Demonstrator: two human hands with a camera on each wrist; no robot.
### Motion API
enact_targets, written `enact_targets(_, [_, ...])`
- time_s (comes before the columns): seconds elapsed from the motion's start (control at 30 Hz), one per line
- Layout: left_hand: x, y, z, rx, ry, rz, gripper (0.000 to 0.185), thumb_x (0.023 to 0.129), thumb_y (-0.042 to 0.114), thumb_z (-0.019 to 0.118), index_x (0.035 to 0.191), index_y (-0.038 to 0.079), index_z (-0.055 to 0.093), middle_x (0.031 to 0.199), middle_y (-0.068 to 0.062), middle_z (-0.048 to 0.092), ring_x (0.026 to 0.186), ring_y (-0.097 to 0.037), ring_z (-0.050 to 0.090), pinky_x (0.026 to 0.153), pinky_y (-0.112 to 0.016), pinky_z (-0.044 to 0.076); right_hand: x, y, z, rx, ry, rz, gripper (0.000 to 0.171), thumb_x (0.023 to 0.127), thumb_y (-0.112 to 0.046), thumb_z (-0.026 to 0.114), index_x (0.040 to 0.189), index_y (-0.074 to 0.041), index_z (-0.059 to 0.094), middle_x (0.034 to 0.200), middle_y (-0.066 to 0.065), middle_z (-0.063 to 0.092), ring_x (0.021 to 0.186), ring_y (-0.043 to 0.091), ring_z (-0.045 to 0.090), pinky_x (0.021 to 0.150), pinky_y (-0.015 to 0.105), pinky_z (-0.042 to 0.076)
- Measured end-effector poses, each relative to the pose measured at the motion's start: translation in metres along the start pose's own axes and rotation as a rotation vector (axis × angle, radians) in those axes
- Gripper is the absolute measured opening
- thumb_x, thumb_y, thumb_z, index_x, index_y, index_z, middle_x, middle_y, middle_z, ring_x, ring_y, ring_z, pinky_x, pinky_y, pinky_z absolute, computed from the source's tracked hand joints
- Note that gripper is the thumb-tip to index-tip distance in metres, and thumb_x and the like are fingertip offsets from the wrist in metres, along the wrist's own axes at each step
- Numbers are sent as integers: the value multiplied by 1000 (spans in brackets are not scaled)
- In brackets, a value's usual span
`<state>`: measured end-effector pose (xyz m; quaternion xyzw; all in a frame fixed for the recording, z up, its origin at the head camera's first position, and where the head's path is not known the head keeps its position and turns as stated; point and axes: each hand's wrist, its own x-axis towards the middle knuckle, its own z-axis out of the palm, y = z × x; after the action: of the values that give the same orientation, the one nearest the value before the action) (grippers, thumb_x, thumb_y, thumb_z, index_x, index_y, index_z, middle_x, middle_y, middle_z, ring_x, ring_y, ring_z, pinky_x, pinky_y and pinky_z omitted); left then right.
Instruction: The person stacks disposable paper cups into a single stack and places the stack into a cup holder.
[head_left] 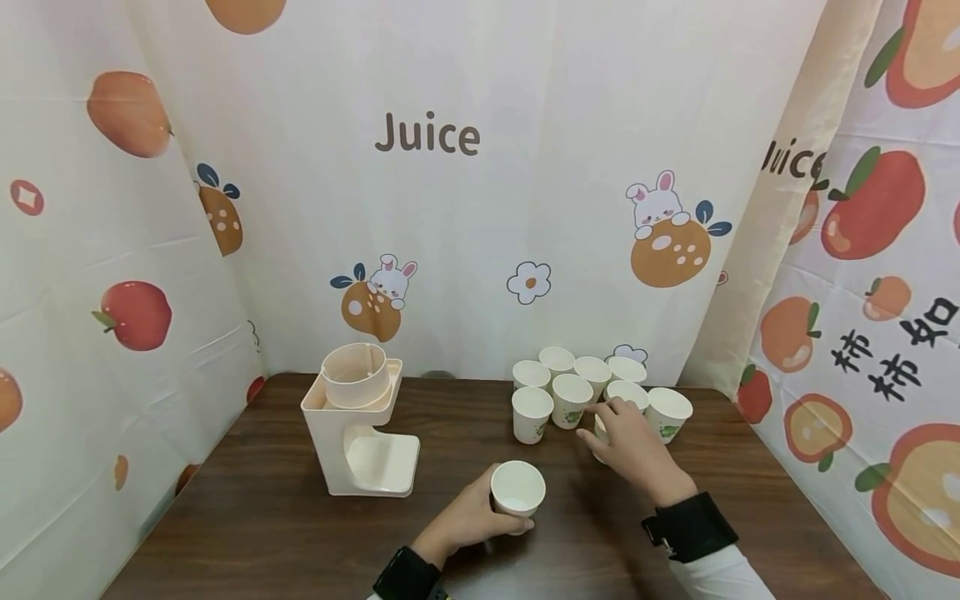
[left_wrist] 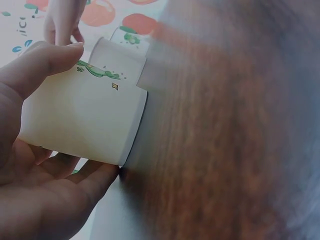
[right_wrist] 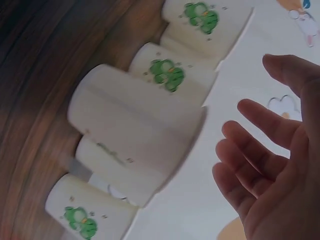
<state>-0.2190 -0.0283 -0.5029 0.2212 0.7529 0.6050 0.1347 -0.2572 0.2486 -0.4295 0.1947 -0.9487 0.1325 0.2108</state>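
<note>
In the head view my left hand (head_left: 471,510) holds a white paper cup (head_left: 518,486) near the front of the table. The left wrist view shows the thumb on one side of this cup (left_wrist: 82,117) and the fingers round the other, with part of a green print visible. My right hand (head_left: 633,446) hovers over the front of a group of white paper cups (head_left: 572,398). It partly hides the nearest cup (head_left: 599,427). In the right wrist view the fingers (right_wrist: 255,155) are spread and loosely bent, apart from the nearest cup (right_wrist: 137,107), with nothing between them.
On the left of the brown wooden table (head_left: 247,517) stands a cream plastic stand (head_left: 327,454) with a round hopper (head_left: 356,377) on top and a flat foot. Several cups crowd the back right, close to the printed curtain (head_left: 465,217).
</note>
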Motion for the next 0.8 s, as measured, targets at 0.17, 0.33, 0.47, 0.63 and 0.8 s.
enact_targets(0.17, [-1,0,0,-28,0,-2,71,77,18,87,138,13,50,122,2,61,111,-17,58,96,-42,43,1,12,1,-19,-5,20,38,91,-25,76,119,-1,68,105,16,59,97,37,55,79,48,46])
enact_targets(0.33, [-2,2,0,-53,-4,-1,70,78,15,86,138,13,50,123,0,60,111,-17,58,96,-41,43,2,20,0,-15,-14,38,41,92,-25,76,121,2,67,108,18,60,100,38,55,82,50,46])
enact_targets(0.47, [-2,3,0,-46,-1,-4,70,78,16,86,138,13,51,122,1,60,111,-17,58,96,-42,43,2,24,0,-17,-30,70,45,92,-29,75,122,3,67,107,18,60,100,37,55,81,51,47])
enact_targets(0.63, [-3,4,1,-36,1,-9,70,78,16,86,138,14,50,123,1,60,111,-18,58,95,-43,43,2,27,1,-23,-48,94,46,92,-33,74,123,1,68,102,15,58,94,34,54,75,49,47])
enact_targets(0.8, [-2,3,1,-24,3,-17,71,78,16,86,139,15,50,123,2,60,112,-17,58,96,-44,42,3,30,3,-10,-56,98,46,93,-35,72,122,2,68,102,17,57,95,37,52,76,51,47])
